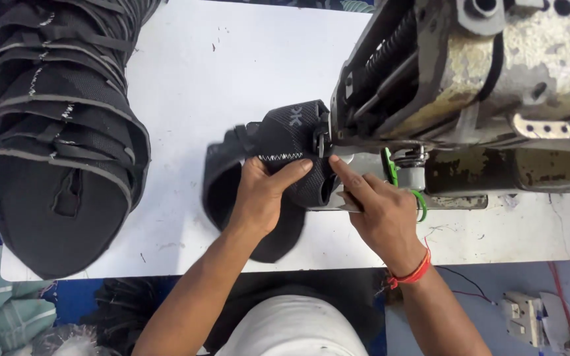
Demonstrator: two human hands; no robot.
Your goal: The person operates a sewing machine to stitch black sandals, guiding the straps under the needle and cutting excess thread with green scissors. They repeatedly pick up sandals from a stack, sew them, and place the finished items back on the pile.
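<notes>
A black mesh shoe upper with a white zigzag seam lies under the needle of a worn grey sewing machine. My left hand grips the upper from the near side, fingers spread over the seam. Pressed against the upper's right edge, my right hand points its fingers at the presser foot. A red thread band circles my right wrist.
A tall stack of sewn black uppers fills the left of the white table. More black pieces lie below the table's near edge. A green thread loop sits by the machine base. A white electrical box lies on the floor at right.
</notes>
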